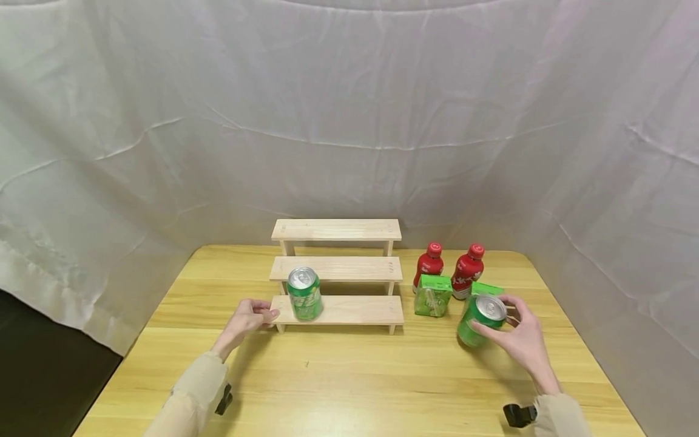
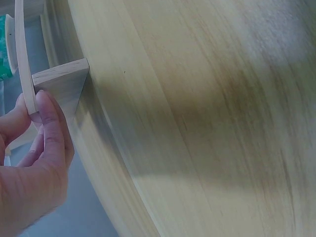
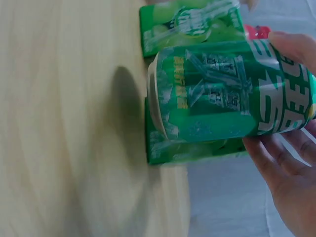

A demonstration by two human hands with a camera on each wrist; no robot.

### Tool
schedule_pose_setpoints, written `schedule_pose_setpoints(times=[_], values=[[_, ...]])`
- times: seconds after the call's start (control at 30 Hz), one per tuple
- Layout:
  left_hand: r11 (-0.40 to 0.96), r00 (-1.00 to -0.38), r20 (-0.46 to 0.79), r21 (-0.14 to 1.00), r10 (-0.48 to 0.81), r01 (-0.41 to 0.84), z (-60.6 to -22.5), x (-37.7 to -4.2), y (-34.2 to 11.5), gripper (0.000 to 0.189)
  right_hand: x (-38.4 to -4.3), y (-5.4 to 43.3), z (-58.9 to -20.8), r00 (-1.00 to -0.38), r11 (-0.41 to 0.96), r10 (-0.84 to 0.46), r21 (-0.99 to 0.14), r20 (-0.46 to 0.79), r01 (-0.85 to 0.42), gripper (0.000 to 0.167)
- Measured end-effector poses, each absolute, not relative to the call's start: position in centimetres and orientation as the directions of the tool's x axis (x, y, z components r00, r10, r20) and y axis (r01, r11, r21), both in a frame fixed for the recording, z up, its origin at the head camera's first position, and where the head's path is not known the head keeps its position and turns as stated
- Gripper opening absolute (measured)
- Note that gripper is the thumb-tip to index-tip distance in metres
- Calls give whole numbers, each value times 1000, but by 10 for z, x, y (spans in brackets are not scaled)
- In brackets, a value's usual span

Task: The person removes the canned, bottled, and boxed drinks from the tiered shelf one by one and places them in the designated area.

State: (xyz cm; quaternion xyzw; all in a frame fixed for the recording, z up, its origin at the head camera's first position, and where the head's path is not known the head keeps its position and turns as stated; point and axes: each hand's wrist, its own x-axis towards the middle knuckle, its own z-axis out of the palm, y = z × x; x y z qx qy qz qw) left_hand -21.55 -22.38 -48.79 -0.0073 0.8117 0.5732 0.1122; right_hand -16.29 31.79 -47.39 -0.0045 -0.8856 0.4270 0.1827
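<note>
My right hand (image 1: 522, 332) grips a green drink can (image 3: 217, 91) near its top, thumb on one side and fingers on the other. In the right wrist view the can's base hangs over the table with a shadow beside it. My left hand (image 1: 248, 321) pinches the left end of the lowest step of a three-step wooden stand (image 1: 355, 309), with the thumb above and fingers beneath in the left wrist view. On that lowest step, close to the left hand, another green can (image 1: 306, 294) stands upright.
Two red bottles (image 1: 429, 264) with red caps stand right of the stand. In front of them is a green drink carton (image 1: 433, 295); a second green carton (image 1: 488, 289) is partly hidden behind the held can. Pale curtains (image 1: 349, 121) surround the wooden table (image 1: 349, 382).
</note>
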Motion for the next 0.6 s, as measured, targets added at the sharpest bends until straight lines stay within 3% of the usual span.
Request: schedule_pose_setpoints(times=[0.27, 0.6], values=[[335, -973, -196, 931, 125, -144, -489, -215, -225, 49, -161, 327, -481, -958, 679, 147, -730, 247, -84, 77], [347, -975, -193, 927, 112, -144, -489, -216, -224, 48, -162, 330, -481, -966, 678, 111, -728, 235, -99, 78]])
